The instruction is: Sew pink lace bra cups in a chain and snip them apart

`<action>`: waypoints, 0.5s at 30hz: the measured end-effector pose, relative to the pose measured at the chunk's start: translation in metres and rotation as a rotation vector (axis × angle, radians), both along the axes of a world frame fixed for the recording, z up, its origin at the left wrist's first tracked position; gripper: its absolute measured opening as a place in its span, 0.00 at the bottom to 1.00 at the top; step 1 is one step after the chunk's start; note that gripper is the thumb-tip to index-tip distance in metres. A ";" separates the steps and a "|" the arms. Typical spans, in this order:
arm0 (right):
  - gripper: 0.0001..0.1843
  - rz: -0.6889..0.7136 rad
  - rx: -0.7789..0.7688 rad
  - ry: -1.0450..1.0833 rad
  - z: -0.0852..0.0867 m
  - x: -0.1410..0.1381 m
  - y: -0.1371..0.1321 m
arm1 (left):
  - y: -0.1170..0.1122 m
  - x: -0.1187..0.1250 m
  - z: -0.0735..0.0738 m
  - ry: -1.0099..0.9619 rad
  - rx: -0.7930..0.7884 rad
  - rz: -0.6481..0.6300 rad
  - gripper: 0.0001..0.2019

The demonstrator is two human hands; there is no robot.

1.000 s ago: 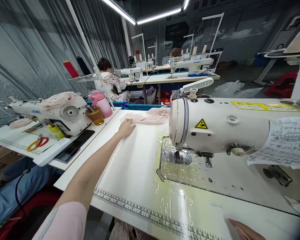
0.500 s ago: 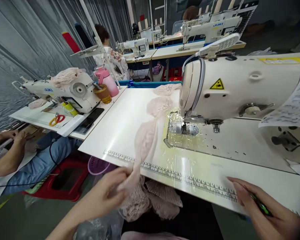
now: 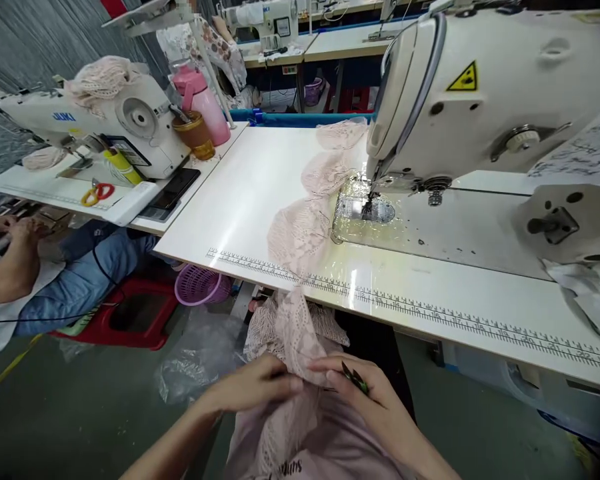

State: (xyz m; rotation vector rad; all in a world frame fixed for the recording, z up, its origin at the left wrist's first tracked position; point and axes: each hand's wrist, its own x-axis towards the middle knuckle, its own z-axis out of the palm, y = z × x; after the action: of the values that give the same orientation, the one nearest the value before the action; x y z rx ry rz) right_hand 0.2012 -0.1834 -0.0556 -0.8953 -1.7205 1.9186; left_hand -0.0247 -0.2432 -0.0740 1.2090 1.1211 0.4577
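A strip of pale pink lace fabric [image 3: 300,237] runs in gathered sections from beside the sewing machine [image 3: 365,207] over the table's front edge to my lap. My left hand [image 3: 260,387] is closed on the hanging lace, thumb against fingers. On the lace's other side, my right hand [image 3: 367,393] touches it with the fingertips. Thread snips [image 3: 355,379], dark with some green, are tucked in that hand, blades partly showing. More bunched lace [image 3: 263,330] hangs under the table edge, behind the strip I hold.
A printed ruler [image 3: 415,307] lines the front of the white table [image 3: 220,193]. At left stand another sewing machine [image 3: 135,120], a pink flask [image 3: 205,107] and red-handled scissors [image 3: 97,193]. A person sits there, near a red stool [image 3: 140,320] and purple basket [image 3: 200,285].
My right hand has come left off the table to the lace over my lap. My left hand has drawn the lace down toward me. The view has tilted downward.
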 end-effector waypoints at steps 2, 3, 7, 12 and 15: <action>0.17 0.075 -0.015 0.010 0.005 0.003 -0.006 | 0.001 -0.003 -0.005 -0.082 -0.046 0.284 0.21; 0.17 0.110 -0.027 0.001 0.008 0.004 -0.009 | 0.002 -0.001 -0.006 -0.190 -0.062 0.391 0.23; 0.17 0.226 -0.073 -0.087 0.010 0.005 -0.021 | 0.009 0.028 -0.006 -0.576 -0.160 0.594 0.22; 0.19 0.242 -0.029 -0.142 0.001 0.019 -0.015 | 0.012 0.053 -0.001 -0.525 -0.112 0.697 0.14; 0.23 0.052 0.008 -0.122 -0.005 0.024 -0.002 | 0.010 0.053 -0.001 -0.548 -0.136 0.720 0.17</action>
State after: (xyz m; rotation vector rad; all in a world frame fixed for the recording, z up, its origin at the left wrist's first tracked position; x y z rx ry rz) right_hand 0.2257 -0.1858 -0.0601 -0.9924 -1.8367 1.9240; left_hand 0.0282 -0.2333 -0.0753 0.4714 1.0512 1.1602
